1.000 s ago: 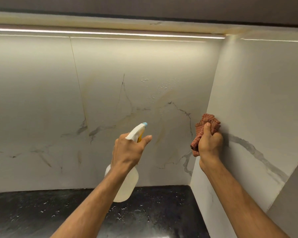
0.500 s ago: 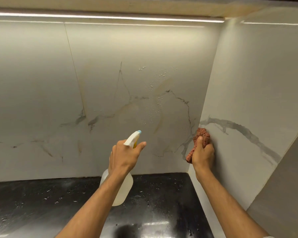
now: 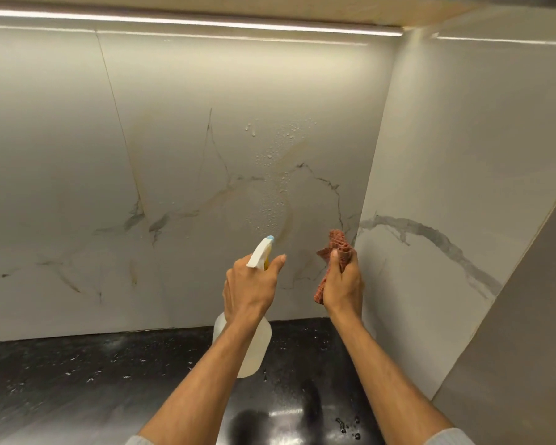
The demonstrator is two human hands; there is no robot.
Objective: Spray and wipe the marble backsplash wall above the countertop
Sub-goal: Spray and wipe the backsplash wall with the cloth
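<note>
The white marble backsplash (image 3: 206, 139) with grey and tan veins fills the back. Spray droplets (image 3: 272, 187) cling to it right of centre. My left hand (image 3: 249, 285) grips a translucent spray bottle (image 3: 254, 346) whose white nozzle with a blue tip (image 3: 264, 252) points at the wall. My right hand (image 3: 342, 284) holds a bunched reddish checked cloth (image 3: 336, 244) in front of the inner corner, just off the right side wall (image 3: 463, 187). I cannot tell whether the cloth touches the marble.
A glossy black countertop (image 3: 93, 380) with water drops runs below the wall. A lit light strip (image 3: 190, 22) runs under the upper cabinet. A grey panel (image 3: 533, 332) stands at the far right.
My right hand with the cloth has come down off the right side wall and leftward to the corner. The spray bottle has stayed aimed at the back wall. The view has tilted down.
</note>
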